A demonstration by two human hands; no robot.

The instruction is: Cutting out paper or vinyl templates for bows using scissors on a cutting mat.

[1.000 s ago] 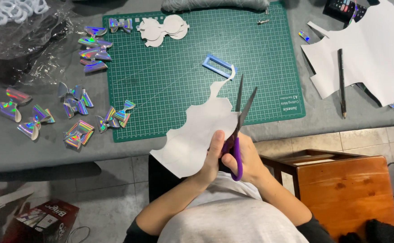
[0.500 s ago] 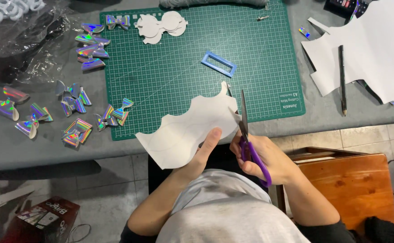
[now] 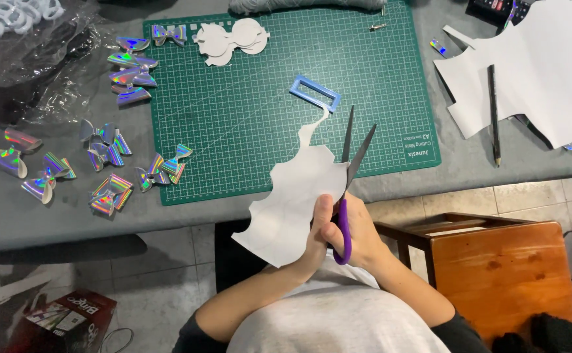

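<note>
Presently, head view, one entry. Step in hand, as judged: cutting a scalloped shape out of a white sheet (image 3: 295, 202). The sheet is held in the air just off the near edge of the grey table (image 3: 50, 222), its narrow far tip over the green cutting mat (image 3: 246, 124).

Left hand (image 3: 316, 232): forearm rising from the near left, fingers clamped on the sheet's right edge, thumb on top.

Right hand (image 3: 364, 235): fingers closed through the purple handles of the scissors (image 3: 350, 176), blades parted and pointing far, the sheet's edge between them (how deep, not clear).

A fair next move would call for closing the blades while the left hand turns the sheet.

Also present: blue rectangular frame (image 3: 314, 93) on the mat; holographic bows (image 3: 106, 163) left; pencil (image 3: 493, 114) right.
</note>
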